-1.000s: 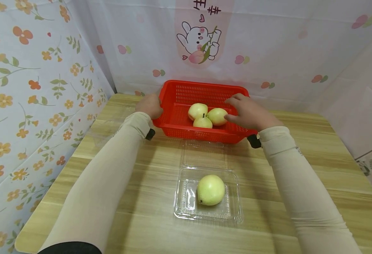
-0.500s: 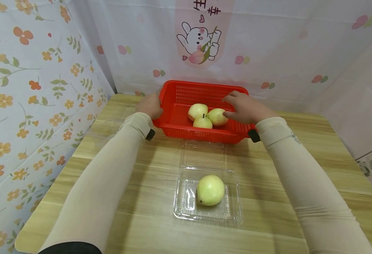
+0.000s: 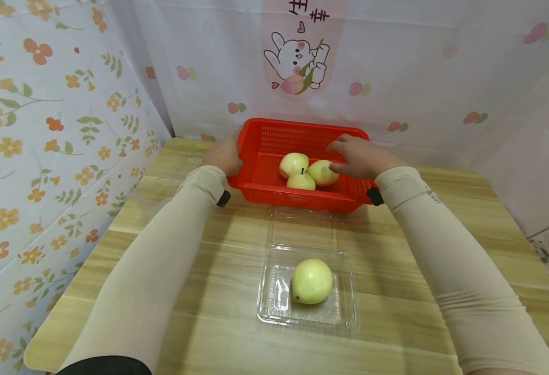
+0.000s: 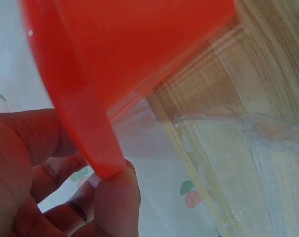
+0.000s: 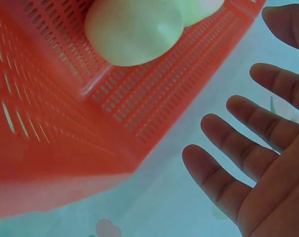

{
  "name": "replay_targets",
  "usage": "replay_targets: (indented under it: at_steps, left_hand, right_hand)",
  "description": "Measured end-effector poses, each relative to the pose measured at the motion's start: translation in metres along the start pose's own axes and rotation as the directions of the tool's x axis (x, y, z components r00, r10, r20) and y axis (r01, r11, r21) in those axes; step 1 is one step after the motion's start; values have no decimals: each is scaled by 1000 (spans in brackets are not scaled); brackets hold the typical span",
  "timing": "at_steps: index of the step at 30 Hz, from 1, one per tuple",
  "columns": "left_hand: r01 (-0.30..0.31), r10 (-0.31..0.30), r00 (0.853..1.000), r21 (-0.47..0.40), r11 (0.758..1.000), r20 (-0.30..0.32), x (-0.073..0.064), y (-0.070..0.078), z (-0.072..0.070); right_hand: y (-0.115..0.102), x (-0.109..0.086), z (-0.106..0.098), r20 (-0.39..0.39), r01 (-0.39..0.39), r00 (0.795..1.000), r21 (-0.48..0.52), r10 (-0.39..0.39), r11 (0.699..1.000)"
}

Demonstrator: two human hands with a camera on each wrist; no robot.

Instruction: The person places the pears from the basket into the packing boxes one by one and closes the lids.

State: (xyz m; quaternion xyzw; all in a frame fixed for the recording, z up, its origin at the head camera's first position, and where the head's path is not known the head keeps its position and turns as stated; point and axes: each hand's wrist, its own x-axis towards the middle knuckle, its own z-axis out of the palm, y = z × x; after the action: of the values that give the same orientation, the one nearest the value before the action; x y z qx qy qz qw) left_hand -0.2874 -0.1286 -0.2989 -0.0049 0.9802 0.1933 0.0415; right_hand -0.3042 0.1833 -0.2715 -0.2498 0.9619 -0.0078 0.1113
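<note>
A red perforated plastic basket (image 3: 298, 200) stands at the back of the table with three pale yellow-green pears (image 3: 294, 165) inside. My left hand (image 3: 222, 156) holds the basket's left rim; the left wrist view shows thumb and fingers (image 4: 117, 202) pinching its edge. Over the right side of the basket hovers my right hand (image 3: 361, 156), its fingers spread and nothing in them. In the right wrist view those fingers (image 5: 223, 143) are apart from the nearest pear (image 5: 134, 32). In front, a clear plastic clamshell box (image 3: 267, 307) lies with its lid folded back and one pear (image 3: 312, 281) in it.
More clear plastic packaging (image 3: 154, 192) lies on the left of the wooden table (image 3: 227, 333), partly behind my left forearm. A printed white cloth (image 3: 406, 67) hangs right behind the basket, and a flowered one (image 3: 45, 172) borders the left side.
My right hand has shifted slightly left over the basket, then almost stopped. The left hand stays on the rim. Basket, pears and clamshell box keep their places.
</note>
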Motion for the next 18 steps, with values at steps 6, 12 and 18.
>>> replay_targets:
  at_steps: [6,12,18]
  left_hand:
    - [-3,3,1000,-2,1000,-1,0,1,0]
    - [7,-7,1000,-3,1000,-2,2,-1,1]
    - [-3,3,1000,1,1000,-4,4,-2,2]
  right_hand:
    - [3,7,3,20,18,1000,3,-19,1000]
    - [6,15,2,14,48,999,0,-48,999]
    - [8,25,6,34,45,998,9,-45,999]
